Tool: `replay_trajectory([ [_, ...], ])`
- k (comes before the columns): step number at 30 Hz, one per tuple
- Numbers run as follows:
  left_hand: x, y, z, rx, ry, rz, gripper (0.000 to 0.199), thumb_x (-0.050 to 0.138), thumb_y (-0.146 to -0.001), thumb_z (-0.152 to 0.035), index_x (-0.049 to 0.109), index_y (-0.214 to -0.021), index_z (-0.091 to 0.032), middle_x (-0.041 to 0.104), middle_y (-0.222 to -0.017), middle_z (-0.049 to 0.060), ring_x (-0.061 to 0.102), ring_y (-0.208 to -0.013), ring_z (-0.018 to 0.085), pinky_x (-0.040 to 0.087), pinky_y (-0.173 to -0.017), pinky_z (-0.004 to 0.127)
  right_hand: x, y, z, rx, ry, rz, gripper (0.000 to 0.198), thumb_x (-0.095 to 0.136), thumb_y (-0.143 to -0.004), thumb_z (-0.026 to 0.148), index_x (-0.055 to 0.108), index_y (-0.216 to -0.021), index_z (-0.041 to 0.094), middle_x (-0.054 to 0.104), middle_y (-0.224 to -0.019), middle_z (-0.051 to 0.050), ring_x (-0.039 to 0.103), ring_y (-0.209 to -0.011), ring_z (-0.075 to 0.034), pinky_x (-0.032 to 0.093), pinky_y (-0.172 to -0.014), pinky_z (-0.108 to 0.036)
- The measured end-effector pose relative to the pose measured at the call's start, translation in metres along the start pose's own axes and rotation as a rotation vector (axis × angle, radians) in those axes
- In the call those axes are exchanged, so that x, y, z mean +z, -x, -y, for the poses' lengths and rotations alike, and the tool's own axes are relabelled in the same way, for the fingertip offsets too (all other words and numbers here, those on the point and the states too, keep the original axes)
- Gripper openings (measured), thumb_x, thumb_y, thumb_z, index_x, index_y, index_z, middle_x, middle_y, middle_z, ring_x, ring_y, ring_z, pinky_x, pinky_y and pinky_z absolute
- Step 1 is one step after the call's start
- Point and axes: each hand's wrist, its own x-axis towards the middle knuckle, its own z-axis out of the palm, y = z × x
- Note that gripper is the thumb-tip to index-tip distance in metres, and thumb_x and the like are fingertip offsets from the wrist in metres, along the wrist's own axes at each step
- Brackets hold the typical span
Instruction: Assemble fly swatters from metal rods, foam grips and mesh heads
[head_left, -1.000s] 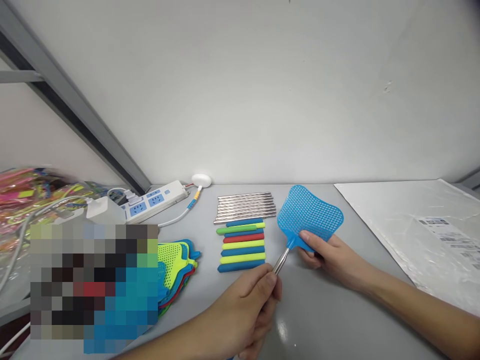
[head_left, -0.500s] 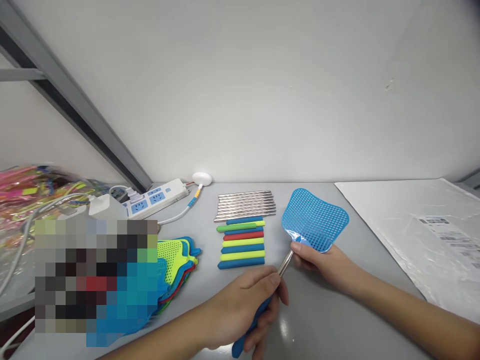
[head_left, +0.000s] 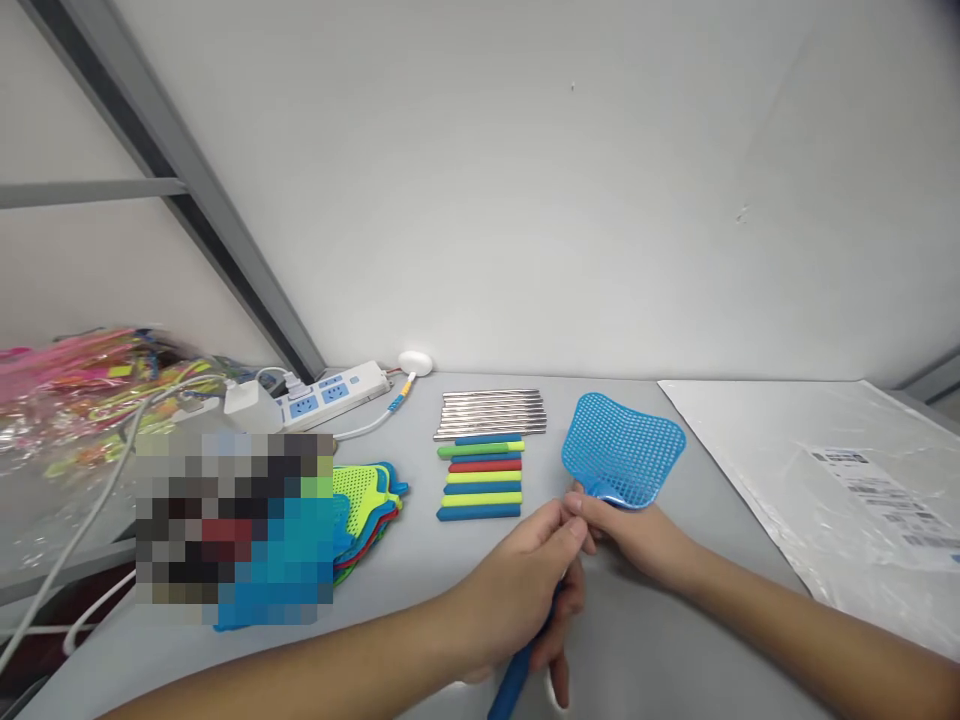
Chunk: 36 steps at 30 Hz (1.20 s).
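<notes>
A blue fly swatter (head_left: pixel 624 448) with a mesh head is held between both hands, its head tilted up to the right. My left hand (head_left: pixel 536 585) is closed round its blue handle (head_left: pixel 513 682), thumb near the upper end. At the neck just under the mesh, my right hand (head_left: pixel 619 525) pinches the swatter. The two hands meet, so the metal rod between them is hidden. Left of the hands lies a row of coloured handle grips (head_left: pixel 484 478) in blue, yellow, red and green. Behind these are several metal rods (head_left: pixel 491 412) side by side.
Loose swatter heads (head_left: pixel 367 500) lie stacked at left, partly covered by a blurred patch. A white power strip (head_left: pixel 334 395) with cables stands behind them. Bagged colourful items (head_left: pixel 97 390) fill the far left. A white plastic package (head_left: pixel 795 450) lies at right.
My left hand has moved up along the swatter to meet my right hand, covering the metal rod that showed between them. The view has shifted slightly.
</notes>
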Motion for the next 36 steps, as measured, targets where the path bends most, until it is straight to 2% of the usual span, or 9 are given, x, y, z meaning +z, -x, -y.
replay_trajectory([
  [8, 0.01, 0.001, -0.007, 0.08, -0.019, -0.032, 0.027, 0.04, -0.096, -0.048, 0.046, -0.105, -0.023, 0.038, -0.051, -0.013, 0.036, -0.027, 0.006, 0.05, -0.038, 0.024, -0.008, 0.002, 0.018, -0.032, -0.029, -0.053, 0.034, 0.058, -0.088, 0.048, 0.053, -0.071, 0.019, 0.053, -0.072, 0.002, 0.05, -0.071, -0.014, 0.04, -0.072, -0.029],
  [13, 0.02, 0.017, -0.016, 0.122, -0.134, -0.062, 0.027, 0.04, -0.097, -0.046, 0.047, -0.11, -0.024, 0.033, -0.045, -0.013, 0.046, -0.03, 0.009, 0.048, -0.039, 0.022, -0.004, 0.009, 0.028, -0.094, 0.077, 0.032, 0.031, 0.056, -0.09, 0.048, 0.055, -0.077, 0.02, 0.051, -0.077, 0.002, 0.049, -0.075, -0.014, 0.039, -0.073, -0.029],
  [16, 0.027, 0.032, -0.013, 0.127, -0.197, -0.093, 0.026, 0.038, -0.097, -0.047, 0.046, -0.094, -0.022, 0.035, -0.045, -0.012, 0.051, -0.033, 0.011, 0.047, -0.039, 0.021, -0.013, 0.011, 0.037, -0.094, 0.096, -0.108, 0.031, 0.059, -0.088, 0.049, 0.054, -0.075, 0.02, 0.049, -0.073, 0.002, 0.045, -0.069, -0.014, 0.038, -0.066, -0.029],
  [19, 0.032, 0.057, -0.009, 0.126, -0.267, -0.128, 0.03, 0.038, -0.097, -0.048, 0.04, -0.082, -0.022, 0.038, -0.046, -0.012, 0.039, -0.029, 0.006, 0.047, -0.04, 0.021, -0.033, 0.013, 0.06, -0.168, 0.023, -0.377, 0.033, 0.063, -0.084, 0.046, 0.046, -0.068, 0.022, 0.038, -0.064, 0.004, 0.034, -0.059, -0.012, 0.03, -0.055, -0.028],
  [22, 0.038, 0.083, -0.006, 0.122, -0.339, -0.155, 0.03, 0.038, -0.097, -0.049, 0.043, -0.085, -0.022, 0.032, -0.044, -0.014, 0.025, -0.027, 0.003, 0.047, -0.04, 0.02, -0.038, 0.024, 0.09, -0.214, 0.014, -0.276, 0.036, 0.066, -0.082, 0.04, 0.041, -0.063, 0.022, 0.029, -0.061, 0.005, 0.027, -0.056, -0.011, 0.023, -0.052, -0.029],
  [25, 0.049, 0.099, -0.002, 0.174, -0.31, -0.129, 0.029, 0.033, -0.099, -0.048, 0.047, -0.097, -0.023, 0.03, -0.043, -0.014, 0.022, -0.026, 0.005, 0.047, -0.041, 0.022, -0.011, 0.045, 0.11, -0.167, -0.021, -0.235, 0.044, 0.056, -0.088, 0.046, 0.032, -0.06, 0.023, 0.022, -0.059, 0.006, 0.019, -0.054, -0.011, 0.019, -0.051, -0.03],
  [29, 0.066, 0.11, 0.007, 0.229, -0.39, -0.113, 0.038, 0.029, -0.098, -0.055, 0.049, -0.097, -0.023, 0.031, -0.046, -0.013, 0.024, -0.029, 0.007, 0.045, -0.041, 0.023, 0.046, 0.079, 0.108, -0.189, 0.184, -0.23, 0.048, 0.054, -0.088, 0.053, 0.034, -0.059, 0.022, 0.025, -0.06, 0.005, 0.023, -0.056, -0.011, 0.022, -0.053, -0.028],
  [32, 0.075, 0.117, 0.011, 0.313, -0.72, -0.259, 0.04, 0.03, -0.097, -0.056, 0.047, -0.084, -0.023, 0.04, -0.054, -0.006, 0.041, -0.044, 0.012, 0.037, -0.047, 0.022, 0.078, 0.097, 0.094, -0.201, 0.235, -0.218, 0.05, 0.048, -0.09, 0.058, 0.034, -0.059, 0.021, 0.027, -0.06, 0.005, 0.029, -0.058, -0.011, 0.027, -0.055, -0.027],
  [36, 0.084, 0.125, 0.004, 0.36, -1.277, -0.51, 0.03, 0.032, -0.099, -0.045, 0.05, -0.086, -0.025, 0.057, -0.07, 0.002, 0.051, -0.061, 0.019, 0.022, -0.056, 0.028, 0.093, 0.102, 0.086, -0.178, 0.216, -0.213, 0.054, 0.039, -0.093, 0.06, 0.036, -0.056, 0.02, 0.032, -0.056, 0.004, 0.032, -0.056, -0.011, 0.027, -0.056, -0.027],
])
